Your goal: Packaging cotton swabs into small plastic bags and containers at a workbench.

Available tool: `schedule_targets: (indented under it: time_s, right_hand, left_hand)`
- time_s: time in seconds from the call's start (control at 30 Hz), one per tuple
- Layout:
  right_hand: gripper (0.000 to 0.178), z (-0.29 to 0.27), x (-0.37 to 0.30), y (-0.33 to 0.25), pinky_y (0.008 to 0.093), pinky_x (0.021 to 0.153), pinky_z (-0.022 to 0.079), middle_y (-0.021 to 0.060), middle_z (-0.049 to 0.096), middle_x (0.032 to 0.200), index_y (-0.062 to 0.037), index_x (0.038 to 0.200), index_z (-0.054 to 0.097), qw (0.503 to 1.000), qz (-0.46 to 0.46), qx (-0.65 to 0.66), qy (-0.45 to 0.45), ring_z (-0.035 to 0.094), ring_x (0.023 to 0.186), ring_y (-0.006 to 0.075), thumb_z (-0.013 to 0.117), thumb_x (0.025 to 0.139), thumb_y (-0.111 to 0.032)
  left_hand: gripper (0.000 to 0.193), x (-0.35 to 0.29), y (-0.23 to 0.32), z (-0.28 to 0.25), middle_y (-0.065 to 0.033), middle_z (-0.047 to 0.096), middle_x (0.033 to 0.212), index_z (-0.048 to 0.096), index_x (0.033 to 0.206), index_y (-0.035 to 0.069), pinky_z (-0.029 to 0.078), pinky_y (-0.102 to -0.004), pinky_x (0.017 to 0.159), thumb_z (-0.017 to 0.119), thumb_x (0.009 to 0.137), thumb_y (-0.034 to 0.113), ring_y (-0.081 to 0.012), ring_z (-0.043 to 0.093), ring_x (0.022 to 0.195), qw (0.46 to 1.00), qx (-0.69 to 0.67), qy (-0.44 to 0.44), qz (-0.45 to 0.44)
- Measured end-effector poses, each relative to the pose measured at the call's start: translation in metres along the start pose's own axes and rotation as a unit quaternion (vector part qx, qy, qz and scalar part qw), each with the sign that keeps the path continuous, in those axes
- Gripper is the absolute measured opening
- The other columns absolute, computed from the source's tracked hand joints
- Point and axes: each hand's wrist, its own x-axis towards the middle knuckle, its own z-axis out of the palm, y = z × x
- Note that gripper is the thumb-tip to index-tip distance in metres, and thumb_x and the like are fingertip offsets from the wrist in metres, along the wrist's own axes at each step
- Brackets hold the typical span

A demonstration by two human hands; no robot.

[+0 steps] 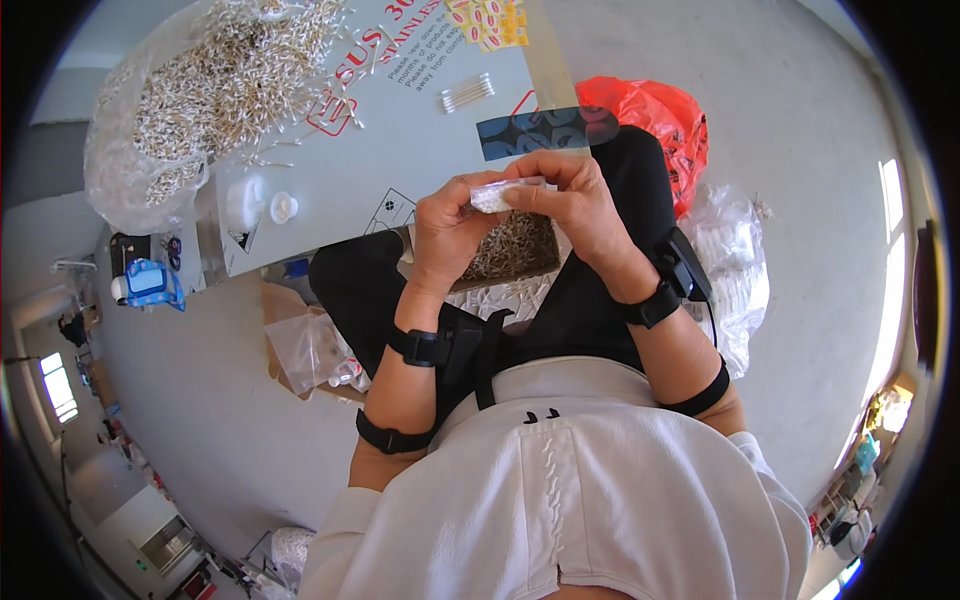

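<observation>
Above the near edge of the table, my left hand and my right hand are closed on a small clear-and-white packet, held between thumbs and fingers. White bits show inside it; my fingers partly hide it. Farther off on the table lies a small row of cotton swabs. A strip of dark blue patterned film lies beyond my right hand. Below my hands, between my knees, a box holds many loose cotton swabs.
A big clear bag spills cotton swabs over the table's left side, near a white round tub and a small white disc. Yellow labels lie at the back. A red bag and clear bags stand at right.
</observation>
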Motion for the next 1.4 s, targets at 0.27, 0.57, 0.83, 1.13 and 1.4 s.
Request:
schedule_targets:
  time_s: [0.27, 0.57, 0.83, 1.13, 1.4]
  right_hand:
    - [0.013, 0.008, 0.001, 0.005, 0.0194, 0.06, 0.038, -0.003, 0.057, 0.068, 0.001, 0.08, 0.067, 0.999, -0.018, -0.015, 0.032, 0.048, 0.065, 0.0033, 0.073, 0.074, -0.008]
    - [0.015, 0.007, 0.005, 0.011, 0.0192, 0.062, 0.04, -0.0009, 0.061, 0.071, 0.0001, 0.08, 0.068, 0.983, -0.137, -0.111, 0.046, 0.051, 0.067, 0.0037, 0.075, 0.077, -0.012]
    - [0.01, -0.017, 0.002, 0.006, 0.0216, 0.073, 0.046, 0.0052, 0.066, 0.088, 0.0007, 0.091, 0.069, 0.974, 0.063, 0.216, -0.01, 0.058, 0.077, 0.0091, 0.067, 0.083, -0.006]
    - [0.006, -0.011, 0.008, 0.018, 0.0193, 0.062, 0.042, 0.0003, 0.065, 0.08, -0.0034, 0.086, 0.067, 0.961, 0.108, 0.25, 0.036, 0.056, 0.069, 0.0065, 0.07, 0.082, -0.007]
    - [0.012, -0.019, 0.002, 0.015, 0.0221, 0.067, 0.048, 0.0061, 0.065, 0.092, 0.0008, 0.096, 0.064, 0.934, 0.11, 0.34, -0.011, 0.059, 0.074, 0.0114, 0.06, 0.085, -0.001]
  left_hand:
    - [0.029, -0.003, -0.006, 0.007, -0.006, 0.07, 0.094, 0.067, 0.102, 0.004, 0.051, -0.0252, 0.077, 0.07, 0.076, -0.006, -0.0123, 0.065, 0.084, 1.0, 0.021, 0.013, -0.02]
    - [0.024, 0.0, 0.0, 0.006, -0.004, 0.07, 0.084, 0.068, 0.1, 0.003, 0.05, -0.0244, 0.072, 0.072, 0.077, 0.001, -0.0086, 0.063, 0.079, 0.999, 0.033, -0.018, -0.027]
    - [0.024, -0.004, -0.003, 0.004, 0.0001, 0.069, 0.085, 0.069, 0.097, 0.004, 0.049, -0.0226, 0.074, 0.075, 0.075, 0.0, -0.0057, 0.06, 0.078, 0.997, -0.038, 0.013, -0.063]
    - [0.025, -0.007, -0.006, 0.007, 0.0012, 0.067, 0.081, 0.068, 0.098, 0.003, 0.048, -0.0224, 0.071, 0.076, 0.074, 0.0, -0.0049, 0.058, 0.076, 0.997, -0.056, 0.009, -0.058]
    - [0.026, -0.01, -0.013, 0.006, 0.0015, 0.067, 0.087, 0.068, 0.099, 0.003, 0.048, -0.0227, 0.072, 0.076, 0.075, 0.0, -0.0056, 0.057, 0.078, 0.994, -0.087, 0.011, -0.07]
